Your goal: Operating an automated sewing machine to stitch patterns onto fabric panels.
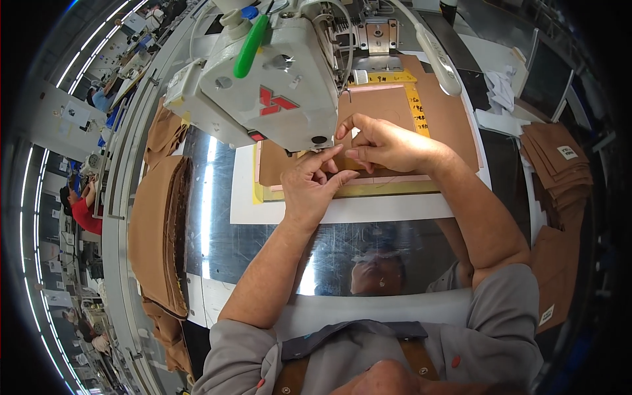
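Both my hands meet beneath the head of a white sewing machine (276, 92), over a brown fabric panel (382, 108) in a flat template with pink and yellow edges. My left hand (309, 184) is open beside the needle area, its index finger stretched toward my right hand and its thumb apart. My right hand (392, 146) comes in from the right with bent fingers, its fingertips close to the left index finger. Anything between those right fingertips is too small to make out. The needle itself is hidden behind the machine head and my hands.
Under the template lies a white sheet (263, 214) on a shiny metal table (243, 247). Brown fabric pieces are stacked at left (155, 230) and right (556, 161). A green-handled tool (252, 46) rests on the machine. A white hose-like handle (438, 59) hangs at upper right.
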`<state>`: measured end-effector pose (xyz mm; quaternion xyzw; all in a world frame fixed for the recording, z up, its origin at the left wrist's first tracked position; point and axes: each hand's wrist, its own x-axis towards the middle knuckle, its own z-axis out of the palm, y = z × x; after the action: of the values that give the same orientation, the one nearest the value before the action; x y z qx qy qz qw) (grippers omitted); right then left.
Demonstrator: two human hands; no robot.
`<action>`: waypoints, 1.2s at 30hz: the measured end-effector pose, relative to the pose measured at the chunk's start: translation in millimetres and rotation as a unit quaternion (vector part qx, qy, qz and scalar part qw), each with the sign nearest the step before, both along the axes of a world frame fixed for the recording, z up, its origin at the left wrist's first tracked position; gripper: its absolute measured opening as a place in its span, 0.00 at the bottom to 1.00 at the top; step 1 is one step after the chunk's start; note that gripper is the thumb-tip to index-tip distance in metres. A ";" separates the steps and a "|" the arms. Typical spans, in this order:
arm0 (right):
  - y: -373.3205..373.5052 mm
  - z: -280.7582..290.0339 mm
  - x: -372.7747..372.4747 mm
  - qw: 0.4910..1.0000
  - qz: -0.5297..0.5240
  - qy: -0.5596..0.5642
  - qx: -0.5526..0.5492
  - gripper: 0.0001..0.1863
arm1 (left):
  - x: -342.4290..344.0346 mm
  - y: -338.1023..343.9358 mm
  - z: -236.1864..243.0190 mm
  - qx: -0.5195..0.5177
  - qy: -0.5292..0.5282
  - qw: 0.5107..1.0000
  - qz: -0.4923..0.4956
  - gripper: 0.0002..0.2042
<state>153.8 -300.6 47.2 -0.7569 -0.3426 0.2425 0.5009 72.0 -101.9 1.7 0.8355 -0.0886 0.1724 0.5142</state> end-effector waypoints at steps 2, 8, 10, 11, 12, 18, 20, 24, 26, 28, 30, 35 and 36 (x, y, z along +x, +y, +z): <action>3.0 -1.1 -2.1 1.000 -0.005 0.011 -0.011 0.14 | 1.2 1.3 -1.7 -0.017 0.023 1.000 -0.009 0.21; 7.6 -0.8 -4.1 1.000 0.001 0.029 -0.007 0.15 | 2.7 3.6 -1.3 0.007 -0.041 0.999 -0.002 0.09; 8.3 0.1 -5.3 0.999 0.000 0.052 -0.001 0.15 | 0.6 3.8 4.5 0.006 0.017 1.000 -0.012 0.06; 7.7 0.3 -5.7 0.999 -0.011 0.048 -0.002 0.15 | 0.9 4.7 3.7 0.004 0.016 1.000 -0.011 0.06; 7.1 0.4 -5.7 0.999 -0.024 0.045 -0.003 0.14 | 2.0 5.2 2.2 0.014 0.009 1.000 -0.011 0.06; 13.2 -22.7 1.2 0.981 -0.085 -0.176 0.016 0.09 | 4.7 6.0 -3.6 -0.011 0.001 0.999 0.039 0.03; 16.1 -23.8 0.5 0.979 -0.101 -0.179 0.012 0.08 | 4.5 7.7 -4.0 -0.013 0.016 0.999 0.050 0.03; 22.1 -19.9 -2.4 0.969 -0.142 -0.200 -0.023 0.09 | 6.2 11.2 -7.0 0.024 0.024 0.997 0.073 0.05; 27.2 -20.9 -1.6 0.965 -0.165 -0.202 -0.025 0.09 | 6.6 14.4 -9.0 0.038 0.030 0.995 0.086 0.06; 30.4 -25.4 0.9 0.960 -0.188 -0.204 -0.027 0.09 | 7.5 17.7 -7.6 0.054 0.079 0.987 0.131 0.07; 33.4 -30.1 3.1 0.964 -0.202 -0.174 -0.021 0.10 | 7.2 19.0 -4.5 0.041 0.105 0.985 0.131 0.07; 35.4 -30.5 4.6 0.963 -0.215 -0.159 -0.031 0.10 | 13.8 29.0 -8.0 0.024 0.129 0.978 0.160 0.08; 36.1 -30.5 4.8 0.962 -0.228 -0.150 -0.028 0.11 | 17.2 32.8 -7.7 0.026 0.112 0.978 0.174 0.08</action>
<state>158.5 -264.5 16.8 -0.8564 -0.2248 0.0153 0.4645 89.2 -69.1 -6.0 0.8650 0.1120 0.1619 0.4616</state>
